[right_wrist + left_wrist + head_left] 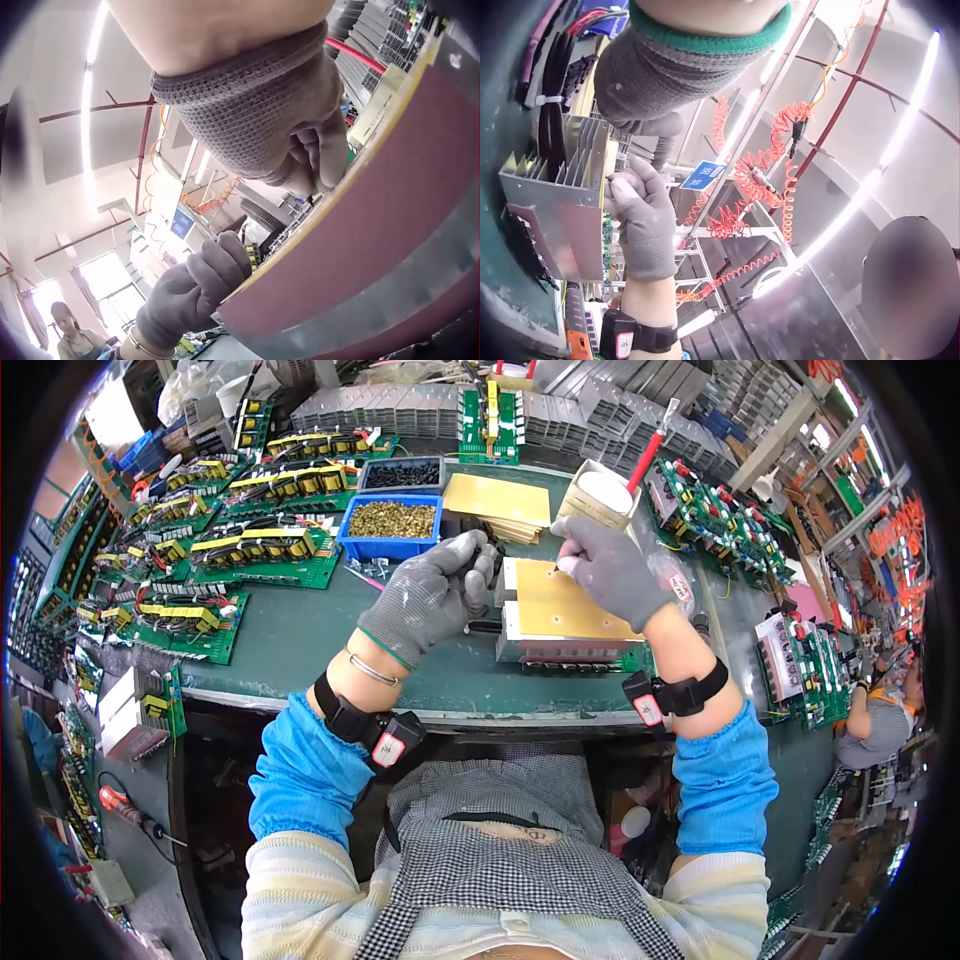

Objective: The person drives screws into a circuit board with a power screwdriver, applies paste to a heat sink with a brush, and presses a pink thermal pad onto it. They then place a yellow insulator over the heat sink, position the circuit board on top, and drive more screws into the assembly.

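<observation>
A yellow board [565, 600] lies on top of a finned metal heat sink [510, 645], which appears side-on in the left wrist view [562, 240]. On the board's upper right part rest the bent fingertips of my right hand [615, 570], thumb and forefinger close together; anything small between them is hidden. My left hand [430, 595] is just left of the board, its fingers curled inward, and whether something lies inside them cannot be seen. In the right wrist view, my right hand [262, 120] touches the board's edge, with my left hand [195, 289] beyond it.
A blue bin of brass-coloured small parts [390, 525], a dark bin [402, 475] and stacked yellow boards [495, 505] stand behind. Circuit boards [255, 545] cover the left side. A white container [603, 492] with a red-handled tool [645, 460] is behind my right hand.
</observation>
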The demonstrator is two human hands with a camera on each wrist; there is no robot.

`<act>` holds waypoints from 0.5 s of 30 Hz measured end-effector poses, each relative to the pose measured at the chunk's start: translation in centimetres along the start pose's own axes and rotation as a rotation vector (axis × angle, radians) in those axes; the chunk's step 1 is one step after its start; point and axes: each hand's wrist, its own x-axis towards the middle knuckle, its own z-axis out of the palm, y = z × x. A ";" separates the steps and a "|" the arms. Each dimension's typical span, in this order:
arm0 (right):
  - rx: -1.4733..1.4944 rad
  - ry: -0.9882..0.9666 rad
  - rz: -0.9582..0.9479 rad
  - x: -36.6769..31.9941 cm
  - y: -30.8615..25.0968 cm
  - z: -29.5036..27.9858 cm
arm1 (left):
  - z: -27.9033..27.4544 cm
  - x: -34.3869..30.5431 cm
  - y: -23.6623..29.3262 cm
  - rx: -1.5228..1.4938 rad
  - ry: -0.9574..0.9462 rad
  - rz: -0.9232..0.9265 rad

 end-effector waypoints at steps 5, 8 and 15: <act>-0.088 -0.050 -0.018 -0.1 -0.1 0.3 | -0.1 -0.2 -0.5 0.092 0.101 0.044; -0.102 -0.012 -0.018 0.0 0.1 0.8 | -1.1 0.5 -0.3 0.070 -0.036 -0.041; -0.192 0.053 -0.017 -0.2 -0.3 1.3 | 1.0 0.3 -0.9 0.177 0.096 -0.003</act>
